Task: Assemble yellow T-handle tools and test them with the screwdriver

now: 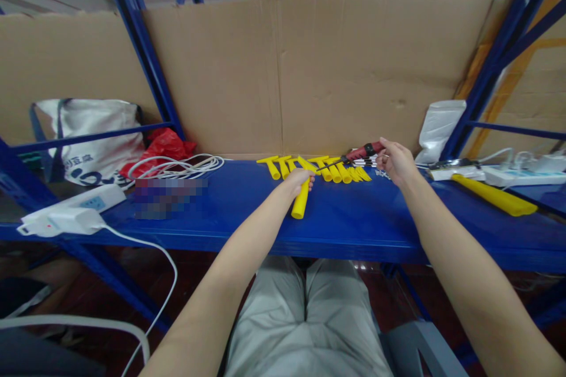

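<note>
My left hand [302, 179] is wrapped round a yellow T-shaped plastic piece [300, 206], its round tube end pointing down toward me. In my right hand [396, 160], the fingers grip the back end of a screwdriver [365, 152] with a dark red handle. Its thin shaft points left and meets the yellow piece near my left fingers; the exact contact at the tip is too small to make out. Several more yellow T-shaped pieces [272, 168] lie in a row behind. Small flat yellow pieces [360, 174] and tiny metal bits [382, 174] lie near my right hand.
Cardboard [354, 70] walls off the back of the blue bench [221, 212]. On the left are a cloth bag [101, 129], red plastic bag [165, 147], coiled white cable [186, 166] and power strip [95, 200]. A long yellow piece [495, 194] and white pouch [440, 126] are right.
</note>
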The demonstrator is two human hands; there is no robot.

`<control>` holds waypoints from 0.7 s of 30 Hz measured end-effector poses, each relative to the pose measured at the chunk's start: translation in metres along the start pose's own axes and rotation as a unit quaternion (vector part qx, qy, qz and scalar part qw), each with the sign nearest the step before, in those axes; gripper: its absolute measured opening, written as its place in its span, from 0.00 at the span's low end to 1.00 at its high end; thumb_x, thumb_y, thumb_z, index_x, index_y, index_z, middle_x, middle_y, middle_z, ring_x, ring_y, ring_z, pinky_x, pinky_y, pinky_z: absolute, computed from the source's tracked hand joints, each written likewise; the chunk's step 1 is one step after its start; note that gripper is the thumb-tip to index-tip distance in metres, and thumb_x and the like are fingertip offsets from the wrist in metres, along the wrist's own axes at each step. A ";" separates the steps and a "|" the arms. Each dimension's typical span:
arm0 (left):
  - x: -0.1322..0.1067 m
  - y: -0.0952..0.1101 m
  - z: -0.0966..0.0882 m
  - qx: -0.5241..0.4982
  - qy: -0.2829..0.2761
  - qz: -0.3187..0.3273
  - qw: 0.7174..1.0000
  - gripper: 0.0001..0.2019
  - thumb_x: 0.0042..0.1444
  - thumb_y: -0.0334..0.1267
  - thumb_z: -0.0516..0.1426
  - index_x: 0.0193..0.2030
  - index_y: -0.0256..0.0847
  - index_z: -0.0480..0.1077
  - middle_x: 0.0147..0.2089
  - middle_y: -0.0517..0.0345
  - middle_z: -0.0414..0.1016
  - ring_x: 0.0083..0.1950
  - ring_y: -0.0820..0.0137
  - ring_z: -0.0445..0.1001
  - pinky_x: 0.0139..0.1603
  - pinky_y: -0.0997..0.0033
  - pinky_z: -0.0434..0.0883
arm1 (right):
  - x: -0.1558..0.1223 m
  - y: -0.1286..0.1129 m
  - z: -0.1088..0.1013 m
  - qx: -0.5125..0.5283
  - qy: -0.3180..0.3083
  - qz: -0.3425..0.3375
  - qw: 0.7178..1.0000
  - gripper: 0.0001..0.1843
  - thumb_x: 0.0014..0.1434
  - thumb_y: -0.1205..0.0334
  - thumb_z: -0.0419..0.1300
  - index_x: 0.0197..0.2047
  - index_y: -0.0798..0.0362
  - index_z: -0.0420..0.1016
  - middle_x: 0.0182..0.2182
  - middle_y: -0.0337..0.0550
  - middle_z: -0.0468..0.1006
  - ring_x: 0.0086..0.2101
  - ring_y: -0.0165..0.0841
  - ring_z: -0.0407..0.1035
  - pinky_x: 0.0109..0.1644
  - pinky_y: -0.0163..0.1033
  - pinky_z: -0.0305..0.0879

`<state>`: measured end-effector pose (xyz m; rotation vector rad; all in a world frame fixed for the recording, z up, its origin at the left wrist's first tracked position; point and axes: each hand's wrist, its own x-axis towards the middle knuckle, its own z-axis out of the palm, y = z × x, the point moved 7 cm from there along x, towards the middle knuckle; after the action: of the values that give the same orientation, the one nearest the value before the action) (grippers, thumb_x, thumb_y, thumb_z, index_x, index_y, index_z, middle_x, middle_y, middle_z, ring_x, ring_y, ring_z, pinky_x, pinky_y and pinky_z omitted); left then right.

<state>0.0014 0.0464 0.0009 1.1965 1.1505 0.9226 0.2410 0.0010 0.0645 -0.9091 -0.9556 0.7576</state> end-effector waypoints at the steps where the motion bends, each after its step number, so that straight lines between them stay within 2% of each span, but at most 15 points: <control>1: 0.000 0.000 0.000 0.001 0.001 0.001 1.000 0.08 0.55 0.24 0.50 0.29 0.39 0.59 0.14 0.68 0.57 0.14 0.79 0.56 0.17 0.79 0.54 | 0.000 0.000 0.000 0.001 0.003 0.002 1.000 0.21 0.40 0.50 0.69 0.23 0.51 0.61 0.11 0.28 0.61 0.11 0.23 0.56 0.12 0.29 0.50; 6: -0.003 0.001 0.000 0.003 0.003 0.003 1.000 0.07 0.55 0.24 0.50 0.30 0.39 0.58 0.14 0.69 0.57 0.13 0.79 0.56 0.16 0.79 0.55 | -0.001 -0.001 0.003 -0.006 -0.013 -0.006 1.000 0.18 0.43 0.49 0.67 0.24 0.52 0.65 0.08 0.27 0.55 0.10 0.23 0.52 0.11 0.29 0.47; 11: -0.004 0.002 0.001 0.003 0.001 0.004 1.000 0.09 0.56 0.24 0.49 0.29 0.40 0.57 0.13 0.69 0.57 0.13 0.80 0.55 0.16 0.79 0.55 | -0.005 -0.005 0.007 0.013 -0.039 -0.004 0.999 0.16 0.48 0.49 0.64 0.29 0.53 0.69 0.11 0.30 0.60 0.12 0.23 0.56 0.13 0.29 0.50; 17: -0.003 0.001 0.000 0.003 0.011 0.003 1.000 0.09 0.56 0.24 0.50 0.29 0.40 0.56 0.13 0.69 0.57 0.13 0.80 0.56 0.17 0.78 0.54 | -0.005 -0.006 0.013 0.032 -0.085 -0.013 0.996 0.16 0.48 0.53 0.66 0.25 0.53 0.65 0.15 0.32 0.65 0.15 0.23 0.60 0.16 0.28 0.55; 21: -0.002 0.001 0.000 0.007 0.016 0.003 1.000 0.10 0.56 0.23 0.50 0.28 0.40 0.56 0.13 0.69 0.57 0.13 0.79 0.56 0.18 0.78 0.54 | 0.000 -0.004 0.007 0.023 -0.068 -0.033 0.997 0.20 0.44 0.50 0.68 0.26 0.52 0.63 0.15 0.30 0.63 0.13 0.22 0.57 0.14 0.28 0.52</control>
<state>0.0006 0.0443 0.0023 1.2004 1.1804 0.9425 0.2351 0.0017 0.0702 -0.7896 -1.0797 0.7893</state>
